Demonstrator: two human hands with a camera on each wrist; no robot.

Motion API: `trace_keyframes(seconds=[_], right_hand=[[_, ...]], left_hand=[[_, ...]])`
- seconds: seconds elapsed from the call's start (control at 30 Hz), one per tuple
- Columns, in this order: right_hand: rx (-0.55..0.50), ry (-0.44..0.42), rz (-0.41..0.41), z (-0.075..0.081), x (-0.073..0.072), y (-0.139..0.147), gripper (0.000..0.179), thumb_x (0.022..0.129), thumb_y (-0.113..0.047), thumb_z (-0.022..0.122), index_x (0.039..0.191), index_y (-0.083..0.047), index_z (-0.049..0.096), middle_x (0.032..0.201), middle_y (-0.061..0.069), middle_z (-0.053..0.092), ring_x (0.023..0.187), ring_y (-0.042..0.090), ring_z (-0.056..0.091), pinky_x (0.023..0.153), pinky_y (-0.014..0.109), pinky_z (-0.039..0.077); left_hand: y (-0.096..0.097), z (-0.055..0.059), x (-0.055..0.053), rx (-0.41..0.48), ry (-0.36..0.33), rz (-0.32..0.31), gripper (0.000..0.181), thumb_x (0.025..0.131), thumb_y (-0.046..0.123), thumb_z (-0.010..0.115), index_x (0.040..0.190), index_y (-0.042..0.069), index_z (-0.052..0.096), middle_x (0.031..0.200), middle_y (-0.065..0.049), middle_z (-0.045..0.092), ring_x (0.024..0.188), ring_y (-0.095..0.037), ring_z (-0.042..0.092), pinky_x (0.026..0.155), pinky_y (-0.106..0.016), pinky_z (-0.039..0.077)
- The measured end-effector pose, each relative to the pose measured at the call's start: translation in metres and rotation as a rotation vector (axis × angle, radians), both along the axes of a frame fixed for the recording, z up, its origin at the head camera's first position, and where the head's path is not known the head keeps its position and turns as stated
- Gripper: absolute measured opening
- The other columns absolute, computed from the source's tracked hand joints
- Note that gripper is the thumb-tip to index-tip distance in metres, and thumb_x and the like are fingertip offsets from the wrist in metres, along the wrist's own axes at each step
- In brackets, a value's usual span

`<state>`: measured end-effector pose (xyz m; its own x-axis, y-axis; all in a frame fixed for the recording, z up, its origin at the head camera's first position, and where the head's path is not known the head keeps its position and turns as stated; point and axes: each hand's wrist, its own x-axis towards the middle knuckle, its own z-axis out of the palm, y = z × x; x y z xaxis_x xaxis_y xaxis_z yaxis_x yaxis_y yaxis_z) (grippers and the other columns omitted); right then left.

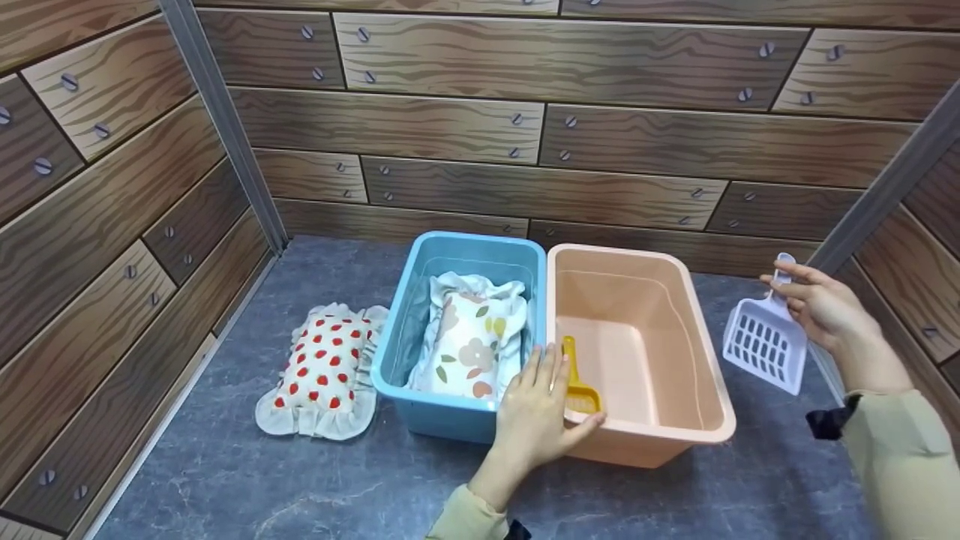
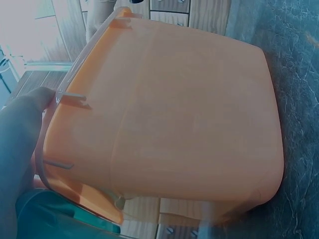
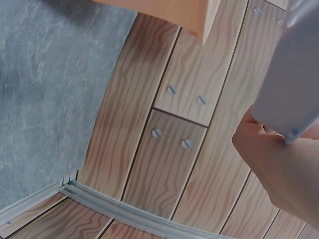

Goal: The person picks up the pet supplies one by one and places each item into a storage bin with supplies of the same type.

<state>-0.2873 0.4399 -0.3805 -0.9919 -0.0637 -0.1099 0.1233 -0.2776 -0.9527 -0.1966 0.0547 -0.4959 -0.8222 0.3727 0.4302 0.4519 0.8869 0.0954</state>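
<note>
My right hand (image 1: 832,304) pinches the handle of a pale lavender litter scoop (image 1: 766,341), slotted blade hanging down, held right of the peach tub (image 1: 716,382). In the right wrist view the back of the scoop (image 3: 291,82) covers part of the hand (image 3: 279,164). My left hand (image 1: 532,420) rests on the near rims where the peach tub meets the blue tub (image 1: 442,405), fingers extended and thumb over the peach rim. A yellow scoop (image 1: 583,397) lies inside the peach tub, partly behind that hand. Inside the blue tub lies a flower-print pillow (image 1: 469,345) with ruffled edges.
A strawberry-print pillow (image 1: 322,367) with a ruffled border lies on the dark grey surface (image 1: 300,487), left of the blue tub. Wood-patterned panels (image 1: 442,127) enclose the back and sides, with grey metal strips (image 1: 225,120) at the corners.
</note>
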Motion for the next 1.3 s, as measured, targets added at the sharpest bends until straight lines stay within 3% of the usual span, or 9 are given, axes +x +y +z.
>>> trace_keyframes(seconds=[0.2,0.47,0.9,1.3], right_hand=[[-0.021,0.016,0.006,0.007,-0.003,-0.009,0.027,0.095,0.005,0.056,0.102,-0.019,0.065,0.092,0.0,0.073,0.079,0.01,0.065,0.068,0.021,0.05],[-0.045,0.024,0.022,0.013,-0.006,-0.025,0.028,0.095,0.006,0.055,0.103,-0.019,0.066,0.093,0.001,0.072,0.079,0.012,0.066,0.069,0.022,0.051],[-0.009,0.05,0.043,0.02,-0.01,-0.045,0.025,0.094,0.003,0.058,0.104,-0.019,0.066,0.095,0.001,0.072,0.082,0.011,0.067,0.071,0.021,0.052],[0.001,0.075,0.058,0.021,-0.014,-0.057,0.026,0.095,0.003,0.057,0.107,-0.019,0.065,0.097,0.001,0.071,0.081,0.012,0.066,0.072,0.021,0.051]], left_hand=[[0.0,-0.001,-0.001,0.004,0.054,-0.001,0.088,0.09,0.075,0.035,0.146,0.008,0.047,0.15,-0.011,0.045,0.139,-0.028,0.039,0.102,-0.04,0.044],[0.0,-0.001,-0.001,0.005,0.062,-0.002,0.088,0.09,0.075,0.035,0.145,0.008,0.048,0.149,-0.012,0.045,0.139,-0.028,0.04,0.102,-0.04,0.045],[0.0,0.0,-0.001,0.005,0.001,-0.003,0.09,0.09,0.076,0.03,0.149,0.009,0.042,0.153,-0.01,0.041,0.142,-0.027,0.035,0.107,-0.04,0.04],[0.0,-0.001,-0.001,0.005,0.031,0.001,0.089,0.09,0.075,0.035,0.148,0.008,0.043,0.152,-0.01,0.041,0.14,-0.027,0.038,0.104,-0.04,0.042]])
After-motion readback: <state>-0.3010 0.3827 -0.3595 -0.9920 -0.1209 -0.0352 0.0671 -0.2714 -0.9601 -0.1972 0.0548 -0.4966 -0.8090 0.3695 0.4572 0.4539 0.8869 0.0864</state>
